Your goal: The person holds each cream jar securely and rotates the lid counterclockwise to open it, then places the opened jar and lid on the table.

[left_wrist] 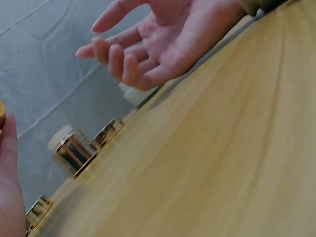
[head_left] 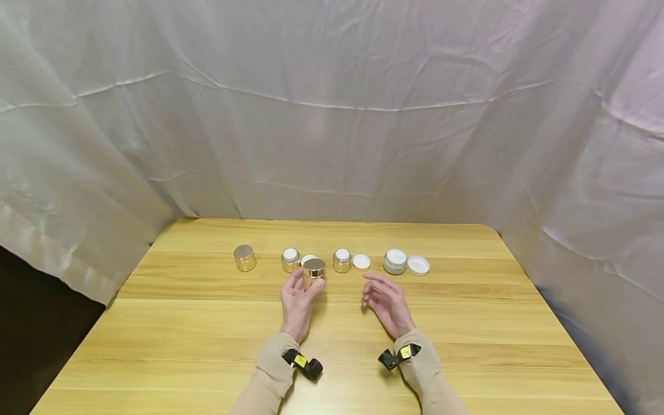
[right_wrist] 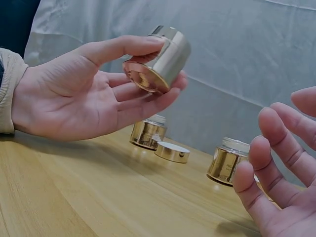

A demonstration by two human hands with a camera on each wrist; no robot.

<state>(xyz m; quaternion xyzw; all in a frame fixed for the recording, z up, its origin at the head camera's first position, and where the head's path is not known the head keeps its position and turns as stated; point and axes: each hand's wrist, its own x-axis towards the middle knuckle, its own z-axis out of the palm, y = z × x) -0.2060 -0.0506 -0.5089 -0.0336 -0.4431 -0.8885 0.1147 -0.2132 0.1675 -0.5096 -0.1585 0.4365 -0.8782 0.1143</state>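
You hold the gold jar [right_wrist: 171,58] above the desk [head_left: 207,346], pinched by the fingers of your left hand [head_left: 298,302], your right hand [head_left: 389,304] loosely bent and empty — probably stiff, light, slick-walled, so grip its sides firmly.

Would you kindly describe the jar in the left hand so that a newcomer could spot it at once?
On the wooden table, uncapped jars stand toward the far edge. In front of them, the left hand holds the gold jar clear of the tabletop. Unlike them it is capped, and unlike the capped jar at far left it is held.
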